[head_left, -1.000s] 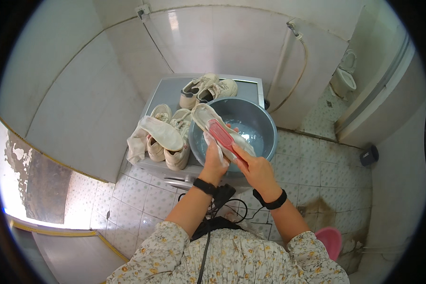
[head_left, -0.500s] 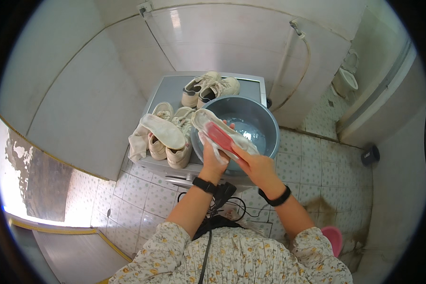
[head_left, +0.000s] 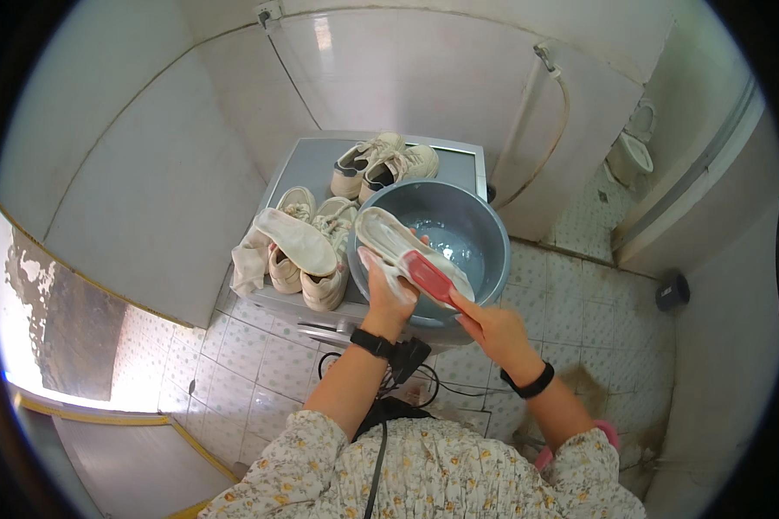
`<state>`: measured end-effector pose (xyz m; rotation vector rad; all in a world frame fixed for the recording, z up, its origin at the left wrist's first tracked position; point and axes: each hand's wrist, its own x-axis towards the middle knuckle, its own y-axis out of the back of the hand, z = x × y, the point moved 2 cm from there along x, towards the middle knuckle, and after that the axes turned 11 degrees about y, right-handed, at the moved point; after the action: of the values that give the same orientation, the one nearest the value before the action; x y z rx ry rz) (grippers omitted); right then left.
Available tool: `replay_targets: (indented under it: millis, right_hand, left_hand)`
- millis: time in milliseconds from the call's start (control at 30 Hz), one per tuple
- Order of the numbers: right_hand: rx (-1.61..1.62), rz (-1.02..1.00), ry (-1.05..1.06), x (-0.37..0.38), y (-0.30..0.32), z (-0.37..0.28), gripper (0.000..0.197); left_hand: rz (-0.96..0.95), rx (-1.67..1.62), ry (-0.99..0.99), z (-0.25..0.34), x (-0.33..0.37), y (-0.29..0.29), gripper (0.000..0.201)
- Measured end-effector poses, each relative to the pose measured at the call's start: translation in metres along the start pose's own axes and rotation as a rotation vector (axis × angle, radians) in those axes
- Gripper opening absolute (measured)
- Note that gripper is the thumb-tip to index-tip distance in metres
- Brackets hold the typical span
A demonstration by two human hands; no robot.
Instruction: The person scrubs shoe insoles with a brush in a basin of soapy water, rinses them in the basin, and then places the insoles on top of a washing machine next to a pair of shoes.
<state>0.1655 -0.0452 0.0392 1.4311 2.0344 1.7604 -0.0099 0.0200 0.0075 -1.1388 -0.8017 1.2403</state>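
Insole: A long white shoe insole (head_left: 383,227) is held up in the middle of the frame, over the near left part of the big bowl (head_left: 496,246).
Way it points: Its long side is slanted from upper left to lower right.
Brush: A red brush (head_left: 428,275) is laid on the lower right half of the insole, slanted nearly the same way.
Left hand: The insole is gripped from below by the left hand (head_left: 391,292); fingertips are seen past its far edge. Where the thumb is pressed cannot be told.
Right hand: The lower right end of the brush is pinched by the right hand (head_left: 498,333), with its fingers curled. From these fingers, the insole is found up and to the left.
Nearer hand: The left one; it is wrapped around the insole.
Bowl: It is grey-blue, has water in it, and is set on a grey machine (head_left: 307,164).
Shoes: On the left, a second insole (head_left: 299,242) is laid across a pair of pale shoes (head_left: 322,292), beside a white cloth (head_left: 249,264). Another pair (head_left: 396,166) is set behind.
Writing: No words can be read on the insole, brush, bowl or shoes.
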Motion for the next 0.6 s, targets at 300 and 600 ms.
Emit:
replay_targets:
  millis: [300,600]
  right_hand:
    - [0.121,-0.002,-0.062,0.038,-0.013,-0.014,0.046]
    - [0.141,0.057,-0.010,0.056,-0.015,-0.015,0.047]
  left_hand:
    - [0.082,0.154,-0.017,0.001,-0.005,0.002,0.062]
    - [0.046,0.234,0.054,-0.001,0.001,0.004,0.064]
